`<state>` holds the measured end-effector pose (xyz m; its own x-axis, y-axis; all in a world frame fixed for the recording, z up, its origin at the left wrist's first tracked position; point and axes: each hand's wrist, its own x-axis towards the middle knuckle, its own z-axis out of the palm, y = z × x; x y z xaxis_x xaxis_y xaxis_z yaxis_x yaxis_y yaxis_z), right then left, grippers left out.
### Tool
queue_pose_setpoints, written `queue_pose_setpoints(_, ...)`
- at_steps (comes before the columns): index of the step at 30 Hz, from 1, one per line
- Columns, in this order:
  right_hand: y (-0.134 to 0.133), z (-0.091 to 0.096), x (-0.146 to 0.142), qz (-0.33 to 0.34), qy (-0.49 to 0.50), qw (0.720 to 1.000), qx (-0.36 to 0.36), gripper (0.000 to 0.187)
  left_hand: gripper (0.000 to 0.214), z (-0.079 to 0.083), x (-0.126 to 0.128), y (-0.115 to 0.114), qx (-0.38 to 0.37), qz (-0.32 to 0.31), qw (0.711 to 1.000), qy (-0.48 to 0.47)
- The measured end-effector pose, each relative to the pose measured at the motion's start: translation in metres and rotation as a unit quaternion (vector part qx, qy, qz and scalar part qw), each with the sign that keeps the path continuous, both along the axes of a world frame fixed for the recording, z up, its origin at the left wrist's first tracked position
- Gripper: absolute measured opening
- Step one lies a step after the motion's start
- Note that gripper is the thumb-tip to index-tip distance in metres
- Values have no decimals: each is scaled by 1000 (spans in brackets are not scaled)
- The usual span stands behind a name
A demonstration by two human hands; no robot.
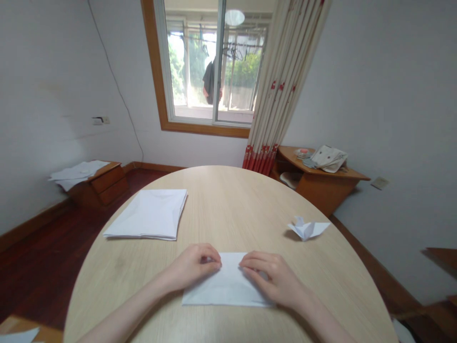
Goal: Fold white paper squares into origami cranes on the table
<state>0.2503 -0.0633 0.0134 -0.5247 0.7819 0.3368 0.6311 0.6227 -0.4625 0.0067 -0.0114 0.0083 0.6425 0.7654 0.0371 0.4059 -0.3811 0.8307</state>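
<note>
A white sheet of paper [228, 286] lies flat near the front edge of the round wooden table [232, 209]. My left hand [194, 267] rests on the sheet's upper left part, fingers curled and pinched on the paper. My right hand [273, 278] lies on its upper right part, fingertips pressed down on the paper. The two hands are a short gap apart over the sheet's top edge.
A stack of white paper [148, 214] lies at the table's left. A folded paper bird [307, 228] sits at the right. Low wooden cabinets stand by the walls: the left cabinet [103, 183] with papers, the right cabinet [317, 183] under a curtain [282, 85].
</note>
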Motion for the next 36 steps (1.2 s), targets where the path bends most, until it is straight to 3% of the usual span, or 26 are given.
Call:
queue_pose_setpoints(8, -2, -10, -13, -14, -86, 995, -44, 22, 18, -15, 7, -9, 105, 31, 991, 78)
queue_pose_setpoints(17, -8, -7, -24, -58, -143, 985, -83, 41, 33, -16, 11, -16, 236, -13, 958, 164)
queue_pose_setpoints(25, 1, -29, -22, -74, -171, 980, -73, 50, 39, -43, 19, -16, 335, 3, 910, 245)
queue_pose_setpoints(30, 7, -38, -23, -62, -169, 982, -62, 52, 45, -56, 16, -13, 349, 6, 906, 239)
queue_pose_setpoints(36, 10, -39, -22, -55, -171, 981, -72, 53, 48, -54, 15, -11, 335, -8, 900, 277)
